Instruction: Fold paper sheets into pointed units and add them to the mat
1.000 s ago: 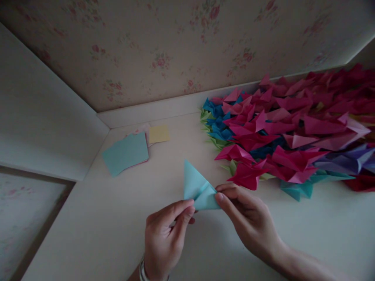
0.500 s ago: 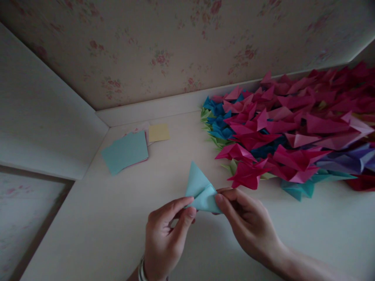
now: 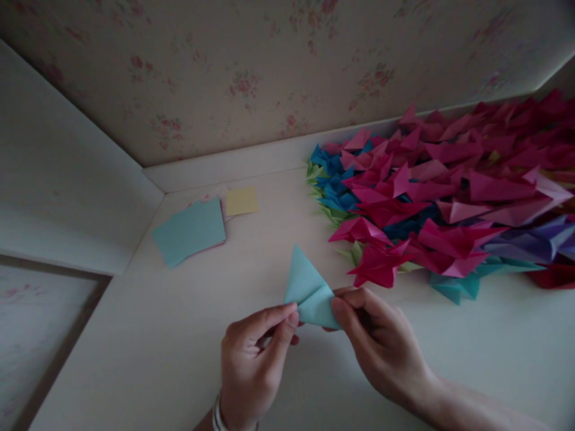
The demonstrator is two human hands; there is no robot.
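Observation:
A light blue folded origami paper [image 3: 308, 284] is held between my two hands above the white table, one pointed tip standing up and away from me. My left hand [image 3: 258, 356] pinches its lower left corner between thumb and forefinger. On the other side, my right hand [image 3: 381, 341] grips the lower right corner, thumb on top and fingers curled beneath. A crease with an overlapping flap runs across the paper's middle. The underside of the paper is hidden from me.
Many folded paper pieces [image 3: 431, 197] in pink, blue, green and purple lie piled at the right. A stack of light blue paper sheets [image 3: 191, 232] and a small yellow paper [image 3: 241, 200] rest at the left back of the white table [image 3: 135, 335]. Floral wallpaper [image 3: 242, 84] stands behind.
My left thumb and forefinger have closed tighter together at the paper's left corner. Otherwise the folded paper and my right hand look nearly the same; the view has shifted slightly.

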